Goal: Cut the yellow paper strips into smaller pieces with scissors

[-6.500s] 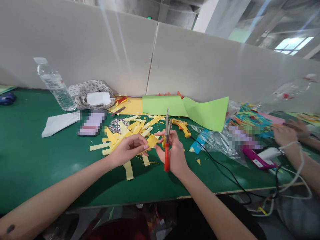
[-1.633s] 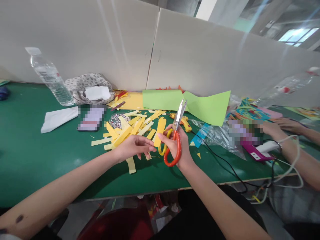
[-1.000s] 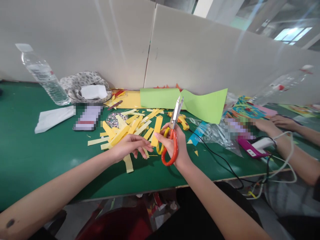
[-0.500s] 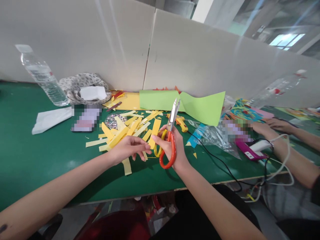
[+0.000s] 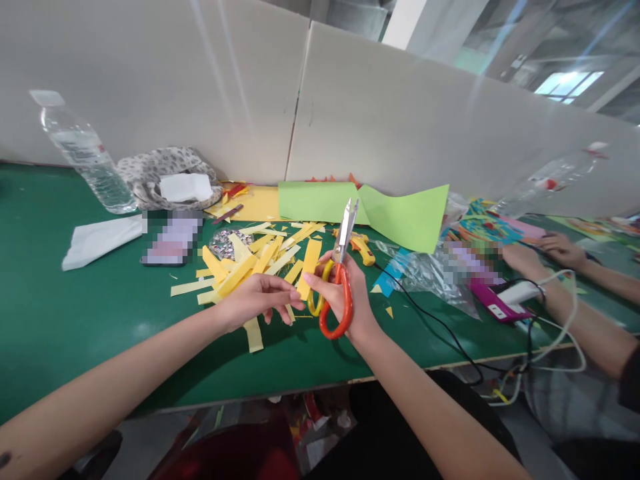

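My right hand (image 5: pixel 353 297) is closed around scissors (image 5: pixel 343 253) with one red and one yellow handle loop, blades pointing up and nearly together. Under the thumb of that hand stands a short yellow paper strip (image 5: pixel 311 261). My left hand (image 5: pixel 265 298) has its fingers curled, with thumb and fingertips pinched at the strip's lower end. Behind and beneath the left hand lies a loose pile of yellow paper strips (image 5: pixel 235 277), some pale and some deeper yellow. A clear bag of small gems (image 5: pixel 227 244) is partly covered by the pile.
Behind the hands lie a green paper sheet (image 5: pixel 320 201) and a yellow glue gun (image 5: pixel 362 248) with a black cord. At left are a phone (image 5: pixel 173 240), a water bottle (image 5: pixel 87 153) and a spotted pouch (image 5: pixel 170 160). Another person's hands (image 5: pixel 560 250) are at right, near a magenta power strip (image 5: pixel 495 303).
Hardly anything differs. My left fingertips have shifted very slightly at the lower end of the yellow strip; the scissors stay in my right hand.
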The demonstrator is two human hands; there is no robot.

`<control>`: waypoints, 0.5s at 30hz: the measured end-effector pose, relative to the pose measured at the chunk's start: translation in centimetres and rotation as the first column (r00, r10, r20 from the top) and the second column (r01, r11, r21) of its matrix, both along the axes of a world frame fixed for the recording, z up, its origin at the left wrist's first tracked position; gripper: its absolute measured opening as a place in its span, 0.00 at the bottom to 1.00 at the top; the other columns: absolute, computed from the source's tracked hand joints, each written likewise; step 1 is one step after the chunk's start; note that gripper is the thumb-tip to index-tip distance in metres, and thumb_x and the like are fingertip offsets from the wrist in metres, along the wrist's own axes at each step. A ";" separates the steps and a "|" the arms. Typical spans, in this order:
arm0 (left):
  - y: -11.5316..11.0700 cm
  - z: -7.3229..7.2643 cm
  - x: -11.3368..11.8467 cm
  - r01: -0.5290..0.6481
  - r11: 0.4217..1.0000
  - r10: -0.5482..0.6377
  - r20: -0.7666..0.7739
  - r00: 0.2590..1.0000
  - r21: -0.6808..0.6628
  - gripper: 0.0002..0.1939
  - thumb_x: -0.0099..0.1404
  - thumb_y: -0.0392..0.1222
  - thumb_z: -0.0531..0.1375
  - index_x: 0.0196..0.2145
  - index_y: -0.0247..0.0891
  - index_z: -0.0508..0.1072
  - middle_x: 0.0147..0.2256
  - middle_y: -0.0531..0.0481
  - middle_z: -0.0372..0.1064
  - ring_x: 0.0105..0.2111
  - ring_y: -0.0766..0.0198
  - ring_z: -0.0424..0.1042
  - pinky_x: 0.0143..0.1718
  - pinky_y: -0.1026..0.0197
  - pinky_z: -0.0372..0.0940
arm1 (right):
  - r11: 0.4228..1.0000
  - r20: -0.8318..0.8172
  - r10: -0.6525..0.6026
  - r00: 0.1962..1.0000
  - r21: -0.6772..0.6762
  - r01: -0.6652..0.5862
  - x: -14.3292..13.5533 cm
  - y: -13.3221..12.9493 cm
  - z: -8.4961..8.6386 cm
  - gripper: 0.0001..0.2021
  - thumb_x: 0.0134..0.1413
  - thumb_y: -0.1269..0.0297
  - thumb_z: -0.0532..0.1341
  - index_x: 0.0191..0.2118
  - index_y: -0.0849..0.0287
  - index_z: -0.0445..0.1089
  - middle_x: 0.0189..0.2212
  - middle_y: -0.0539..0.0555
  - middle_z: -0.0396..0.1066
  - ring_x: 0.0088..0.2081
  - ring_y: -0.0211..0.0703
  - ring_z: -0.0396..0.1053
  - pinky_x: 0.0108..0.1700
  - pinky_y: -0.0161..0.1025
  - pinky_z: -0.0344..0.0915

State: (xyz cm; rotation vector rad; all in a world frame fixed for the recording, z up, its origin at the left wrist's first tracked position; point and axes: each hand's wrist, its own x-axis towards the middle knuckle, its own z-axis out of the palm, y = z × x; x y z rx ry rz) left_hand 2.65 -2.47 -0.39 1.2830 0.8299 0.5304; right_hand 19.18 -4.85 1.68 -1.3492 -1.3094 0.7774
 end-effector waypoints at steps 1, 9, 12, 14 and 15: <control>0.0 -0.1 0.0 -0.001 1.000 0.001 0.003 1.000 0.002 0.10 0.56 0.47 0.61 0.31 0.36 0.73 0.36 0.45 0.76 0.23 0.70 0.72 0.17 0.69 0.55 | 1.000 -0.007 0.000 1.000 -0.001 0.000 0.0 0.0 0.0 0.14 0.36 0.63 0.64 0.32 0.53 0.60 0.22 0.42 0.63 0.24 0.36 0.64 0.30 0.39 0.63; 0.4 -0.6 0.0 -0.023 0.998 0.024 -0.022 0.999 0.062 0.12 0.56 0.48 0.61 0.32 0.37 0.73 0.35 0.47 0.76 0.24 0.70 0.72 0.17 0.70 0.55 | 1.000 -0.046 0.008 0.999 -0.006 -0.008 0.0 0.1 -0.3 0.17 0.36 0.64 0.67 0.33 0.54 0.61 0.24 0.43 0.66 0.26 0.37 0.67 0.33 0.40 0.66; 0.6 -0.8 -0.3 -0.097 0.964 0.124 -0.099 0.987 0.246 0.12 0.58 0.49 0.60 0.32 0.37 0.73 0.34 0.47 0.76 0.23 0.68 0.72 0.19 0.68 0.59 | 0.998 -0.165 0.046 0.985 -0.021 -0.051 0.0 0.1 -0.2 0.19 0.37 0.61 0.68 0.35 0.54 0.59 0.23 0.44 0.68 0.25 0.37 0.69 0.34 0.40 0.68; 0.7 -0.9 -0.7 -0.114 0.857 0.211 -0.141 0.967 0.503 0.12 0.61 0.48 0.57 0.33 0.37 0.74 0.34 0.47 0.76 0.26 0.66 0.73 0.24 0.66 0.63 | 0.997 -0.250 0.061 0.966 -0.024 -0.070 0.1 0.2 -0.1 0.18 0.41 0.57 0.67 0.35 0.54 0.58 0.23 0.44 0.69 0.24 0.36 0.69 0.34 0.40 0.69; 0.8 -1.0 -1.0 -0.092 0.763 0.244 -0.154 0.958 0.640 0.12 0.62 0.48 0.55 0.34 0.38 0.74 0.35 0.46 0.76 0.28 0.65 0.74 0.28 0.64 0.65 | 0.997 -0.286 0.064 0.956 -0.026 -0.075 0.1 0.2 0.0 0.18 0.42 0.55 0.65 0.35 0.55 0.58 0.23 0.45 0.69 0.23 0.36 0.70 0.33 0.39 0.69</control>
